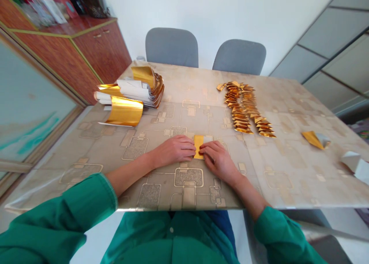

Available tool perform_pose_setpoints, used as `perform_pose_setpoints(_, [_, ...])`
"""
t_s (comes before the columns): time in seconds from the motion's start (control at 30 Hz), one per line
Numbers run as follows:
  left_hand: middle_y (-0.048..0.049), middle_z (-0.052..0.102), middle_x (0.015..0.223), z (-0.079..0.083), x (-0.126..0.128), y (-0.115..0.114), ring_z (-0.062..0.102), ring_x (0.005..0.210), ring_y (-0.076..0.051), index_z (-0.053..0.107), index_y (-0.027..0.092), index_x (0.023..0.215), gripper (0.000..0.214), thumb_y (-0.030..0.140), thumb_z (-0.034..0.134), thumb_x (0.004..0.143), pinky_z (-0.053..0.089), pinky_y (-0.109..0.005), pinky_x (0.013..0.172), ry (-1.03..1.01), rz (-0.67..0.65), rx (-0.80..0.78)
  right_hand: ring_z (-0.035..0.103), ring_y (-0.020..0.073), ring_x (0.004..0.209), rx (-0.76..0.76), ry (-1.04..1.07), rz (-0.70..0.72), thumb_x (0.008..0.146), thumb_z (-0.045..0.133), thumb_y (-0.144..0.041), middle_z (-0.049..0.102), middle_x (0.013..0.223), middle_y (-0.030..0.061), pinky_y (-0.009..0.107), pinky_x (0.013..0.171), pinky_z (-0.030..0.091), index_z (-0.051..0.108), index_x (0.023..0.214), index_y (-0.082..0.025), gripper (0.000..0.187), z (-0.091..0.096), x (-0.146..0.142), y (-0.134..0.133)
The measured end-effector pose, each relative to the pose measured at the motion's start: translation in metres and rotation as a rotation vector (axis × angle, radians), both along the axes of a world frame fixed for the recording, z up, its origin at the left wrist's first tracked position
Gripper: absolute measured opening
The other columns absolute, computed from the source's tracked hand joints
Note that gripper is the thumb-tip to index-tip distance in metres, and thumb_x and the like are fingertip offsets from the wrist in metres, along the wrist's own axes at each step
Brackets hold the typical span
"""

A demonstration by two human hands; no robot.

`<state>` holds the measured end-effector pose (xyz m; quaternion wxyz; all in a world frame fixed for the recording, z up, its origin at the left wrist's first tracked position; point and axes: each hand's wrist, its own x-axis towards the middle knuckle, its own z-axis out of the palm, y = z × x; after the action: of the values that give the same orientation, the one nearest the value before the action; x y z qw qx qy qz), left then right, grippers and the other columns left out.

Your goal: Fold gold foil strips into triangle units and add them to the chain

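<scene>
A small folded sheet of gold foil paper [198,141] lies on the tablecloth before me, with a pale strip of its backing showing at the upper right. My left hand [180,148] holds its left edge, fingers together and pressed down. At the right side, my right hand [217,158] grips the paper with bent fingers. The fingertips partly cover the sheet. Beyond and to the right stand two rows of folded gold paper pieces [240,110], packed closely. A stack of gold paper sheets [127,110], some curled and showing white backs, rests at the far left.
The patterned tablecloth [170,179] covers the whole table. One loose gold piece [313,140] and a crumpled white paper [357,164] lie on the right. Two grey chairs [172,47] stand behind the far edge. A wooden cabinet [100,47] is at the back left.
</scene>
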<state>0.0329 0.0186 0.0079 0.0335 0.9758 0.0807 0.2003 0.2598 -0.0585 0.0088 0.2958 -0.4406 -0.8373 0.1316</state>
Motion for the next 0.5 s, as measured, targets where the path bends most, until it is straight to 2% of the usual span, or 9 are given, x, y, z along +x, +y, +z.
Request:
perform_pose_setpoints(0.13, [-0.0048, 0.072, 0.114, 0.006, 0.000, 0.004, 0.063, 0.110, -0.018, 0.071, 0.018, 0.102, 0.026, 0.016, 0.045, 0.102, 0.046, -0.038, 0.105, -0.014, -0.063, 0.081, 0.058, 0.0213, 0.097, 0.012, 0.030, 0.021, 0.091, 0.046, -0.008, 0.068, 0.100, 0.0088, 0.038, 0.088, 0.050, 0.064, 0.094, -0.019, 0.021, 0.000, 0.000, 0.007])
perform_pose_setpoints(0.3, [-0.0059, 0.074, 0.103, 0.002, 0.008, 0.003, 0.066, 0.098, -0.017, 0.072, 0.016, 0.095, 0.028, 0.014, 0.045, 0.101, 0.052, -0.034, 0.098, -0.024, -0.068, 0.136, 0.059, 0.0215, 0.098, 0.006, 0.048, 0.022, 0.092, 0.048, -0.011, 0.068, 0.102, 0.0088, 0.040, 0.089, 0.051, 0.064, 0.096, -0.020, 0.018, -0.002, 0.001, 0.006])
perform_pose_setpoints(0.4, [-0.0070, 0.073, 0.102, -0.001, 0.010, 0.001, 0.066, 0.094, -0.017, 0.070, 0.016, 0.092, 0.029, 0.015, 0.043, 0.101, 0.053, -0.034, 0.093, -0.024, -0.030, 0.119, 0.058, 0.0225, 0.103, -0.021, 0.035, 0.019, 0.091, 0.057, -0.019, 0.067, 0.107, 0.0091, 0.042, 0.092, 0.050, 0.064, 0.098, -0.020, 0.009, -0.002, 0.002, 0.002])
perform_pose_setpoints(0.5, [-0.0064, 0.073, 0.103, 0.000, 0.008, 0.003, 0.065, 0.097, -0.017, 0.070, 0.018, 0.094, 0.027, 0.016, 0.045, 0.101, 0.053, -0.033, 0.092, 0.028, -0.008, 0.035, 0.057, 0.0234, 0.107, -0.025, 0.014, 0.006, 0.089, 0.064, -0.023, 0.066, 0.111, 0.0099, 0.042, 0.094, 0.050, 0.064, 0.097, -0.020, 0.009, -0.001, 0.003, -0.001])
